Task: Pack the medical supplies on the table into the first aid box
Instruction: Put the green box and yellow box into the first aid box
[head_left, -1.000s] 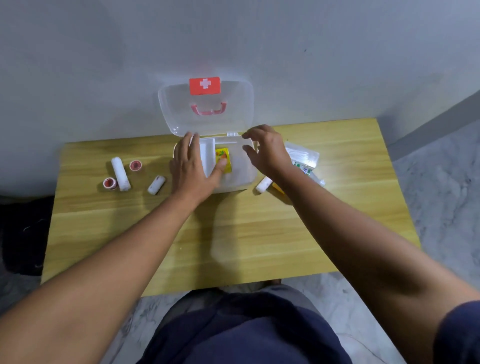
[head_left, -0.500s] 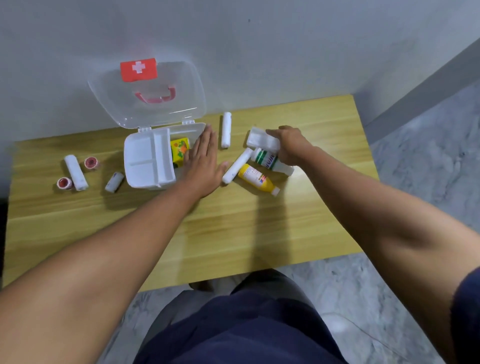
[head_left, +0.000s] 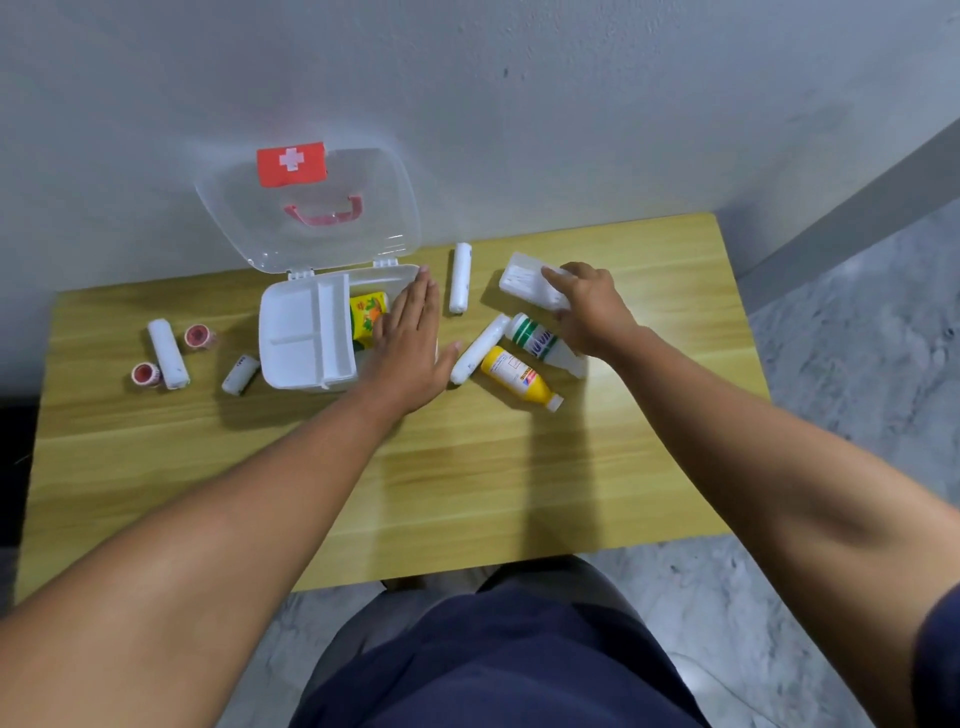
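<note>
The first aid box (head_left: 385, 271) stands open at the table's back, its clear lid (head_left: 311, 244) leaning on the wall. A white divided tray (head_left: 301, 332) fills its left part, and a yellow carton (head_left: 368, 317) lies beside the tray. My left hand (head_left: 410, 343) lies flat and open on the box's right side. My right hand (head_left: 592, 312) grips a clear plastic pack (head_left: 524, 280) right of the box. Beside it lie two white gauze rolls (head_left: 460, 278) (head_left: 480, 348), a green-striped bottle (head_left: 537, 340) and a yellow bottle (head_left: 517, 376).
Left of the box lie a long white roll (head_left: 167, 353), two red-cored tape rolls (head_left: 198, 336) (head_left: 145, 374) and a small white roll (head_left: 240, 374). The wooden table (head_left: 467, 467) stands against a grey wall. Its right edge meets marble floor.
My right hand left the box and took hold of the clear pack at the right. My left hand slid from the tray to the box's right side. The view shifted right.
</note>
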